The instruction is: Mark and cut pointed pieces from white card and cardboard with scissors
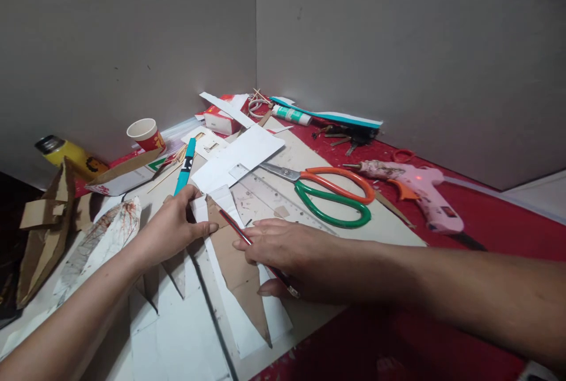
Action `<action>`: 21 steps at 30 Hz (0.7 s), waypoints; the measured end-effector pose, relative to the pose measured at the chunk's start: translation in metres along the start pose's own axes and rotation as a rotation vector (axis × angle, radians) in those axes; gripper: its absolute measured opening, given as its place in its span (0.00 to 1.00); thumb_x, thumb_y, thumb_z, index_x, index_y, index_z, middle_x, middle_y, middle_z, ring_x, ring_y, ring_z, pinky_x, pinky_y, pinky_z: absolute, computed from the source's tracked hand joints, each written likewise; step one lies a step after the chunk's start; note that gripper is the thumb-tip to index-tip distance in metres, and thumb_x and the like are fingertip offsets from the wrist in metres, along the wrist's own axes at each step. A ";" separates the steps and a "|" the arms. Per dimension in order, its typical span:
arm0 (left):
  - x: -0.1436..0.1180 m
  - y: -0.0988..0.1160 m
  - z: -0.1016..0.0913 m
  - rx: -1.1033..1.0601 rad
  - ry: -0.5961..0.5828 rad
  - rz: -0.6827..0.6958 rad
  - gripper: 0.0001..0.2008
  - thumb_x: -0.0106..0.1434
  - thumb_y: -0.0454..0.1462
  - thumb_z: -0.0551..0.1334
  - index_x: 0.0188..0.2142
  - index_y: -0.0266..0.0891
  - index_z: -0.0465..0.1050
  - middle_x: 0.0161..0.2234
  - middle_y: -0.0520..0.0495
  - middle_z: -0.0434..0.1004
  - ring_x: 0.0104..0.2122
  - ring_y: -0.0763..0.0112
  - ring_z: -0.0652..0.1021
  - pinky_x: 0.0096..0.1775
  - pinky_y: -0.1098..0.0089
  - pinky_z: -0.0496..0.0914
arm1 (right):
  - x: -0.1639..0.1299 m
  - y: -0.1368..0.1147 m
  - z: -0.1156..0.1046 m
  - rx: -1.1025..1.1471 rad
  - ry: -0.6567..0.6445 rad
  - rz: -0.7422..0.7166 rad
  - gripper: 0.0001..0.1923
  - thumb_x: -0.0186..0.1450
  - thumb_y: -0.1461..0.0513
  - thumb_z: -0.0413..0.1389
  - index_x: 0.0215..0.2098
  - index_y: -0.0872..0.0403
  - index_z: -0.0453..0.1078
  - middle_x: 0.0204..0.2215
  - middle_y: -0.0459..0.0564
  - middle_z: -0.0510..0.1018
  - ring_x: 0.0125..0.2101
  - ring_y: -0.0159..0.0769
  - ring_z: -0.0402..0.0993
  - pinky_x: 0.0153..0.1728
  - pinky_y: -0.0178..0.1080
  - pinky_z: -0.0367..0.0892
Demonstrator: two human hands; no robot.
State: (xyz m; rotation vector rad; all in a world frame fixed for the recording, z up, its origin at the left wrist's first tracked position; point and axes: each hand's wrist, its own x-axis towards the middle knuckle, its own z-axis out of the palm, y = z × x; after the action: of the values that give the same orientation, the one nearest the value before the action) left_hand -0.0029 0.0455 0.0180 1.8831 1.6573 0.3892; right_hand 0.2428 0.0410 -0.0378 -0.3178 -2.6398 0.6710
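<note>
Centrally, red table (pixel 486 222) w/ grey board (pixel 389 222) on top, set in wall corner. Brown card wedge (pixel 241 272) lies on white sheet (pixel 186 340) nr front edge of board, point toward front. L hand (pixel 174 227) flat on wedge's upper left, thumb and fingers pinching its top edge; fingers partly spread. R hand (pixel 283 254) mostly closed around pencil (pixel 259 251), tip touching wedge nr its top, palm down on card. Glue gun (pixel 420 189) at right side of table, well apart. Scissors (pixel 331 189) mid-board, just beyond R hand. Ruler (pixel 274 195) betw. scissors and hands. Cup (pixel 145 133) nr back left.
</note>
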 end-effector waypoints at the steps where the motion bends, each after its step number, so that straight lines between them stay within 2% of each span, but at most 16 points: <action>1: -0.002 0.000 0.002 0.008 0.014 0.001 0.19 0.55 0.43 0.67 0.44 0.42 0.67 0.33 0.51 0.76 0.32 0.61 0.74 0.34 0.65 0.67 | 0.000 0.000 0.000 -0.001 -0.006 0.003 0.10 0.61 0.61 0.64 0.39 0.56 0.70 0.37 0.57 0.79 0.42 0.47 0.73 0.45 0.47 0.66; 4: -0.007 -0.001 0.008 0.018 0.041 0.006 0.17 0.58 0.41 0.65 0.45 0.42 0.64 0.25 0.57 0.69 0.25 0.66 0.71 0.29 0.67 0.63 | 0.000 -0.001 -0.002 0.000 -0.020 -0.005 0.10 0.62 0.61 0.64 0.39 0.57 0.70 0.38 0.58 0.79 0.43 0.47 0.73 0.45 0.48 0.66; 6: -0.011 -0.002 0.013 0.021 0.062 0.021 0.15 0.60 0.40 0.64 0.45 0.43 0.63 0.23 0.59 0.66 0.23 0.68 0.69 0.27 0.68 0.61 | 0.000 -0.002 -0.002 -0.006 -0.015 -0.004 0.09 0.62 0.61 0.64 0.38 0.56 0.71 0.38 0.58 0.79 0.43 0.47 0.73 0.46 0.48 0.66; 11: -0.016 -0.009 0.019 0.048 0.129 0.098 0.11 0.62 0.39 0.61 0.41 0.44 0.61 0.31 0.54 0.68 0.29 0.67 0.69 0.31 0.67 0.63 | -0.001 -0.001 0.001 -0.016 -0.014 -0.013 0.08 0.63 0.61 0.63 0.38 0.55 0.71 0.38 0.58 0.80 0.45 0.47 0.73 0.48 0.49 0.66; 16: -0.019 -0.010 0.021 0.071 0.146 0.139 0.10 0.62 0.39 0.61 0.40 0.44 0.60 0.32 0.54 0.69 0.30 0.67 0.70 0.33 0.66 0.63 | 0.000 -0.003 -0.004 -0.020 -0.021 -0.058 0.06 0.65 0.61 0.60 0.38 0.55 0.69 0.40 0.60 0.80 0.46 0.47 0.73 0.49 0.49 0.66; 18: -0.019 -0.010 0.021 0.072 0.146 0.150 0.10 0.62 0.38 0.61 0.41 0.44 0.61 0.33 0.53 0.70 0.30 0.66 0.71 0.33 0.66 0.63 | -0.001 -0.005 -0.010 -0.013 0.012 -0.108 0.04 0.66 0.63 0.58 0.38 0.55 0.68 0.42 0.60 0.79 0.48 0.46 0.73 0.51 0.49 0.65; 21: -0.018 -0.010 0.021 0.064 0.151 0.164 0.11 0.62 0.39 0.61 0.42 0.44 0.61 0.34 0.53 0.71 0.32 0.66 0.72 0.33 0.66 0.64 | -0.004 -0.005 -0.019 0.002 0.134 -0.183 0.04 0.66 0.66 0.55 0.39 0.53 0.66 0.43 0.56 0.79 0.47 0.41 0.74 0.53 0.47 0.64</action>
State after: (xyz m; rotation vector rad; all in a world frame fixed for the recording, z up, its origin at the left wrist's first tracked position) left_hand -0.0025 0.0237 -0.0014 2.0901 1.6325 0.5648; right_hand 0.2544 0.0431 -0.0212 -0.1145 -2.5024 0.5715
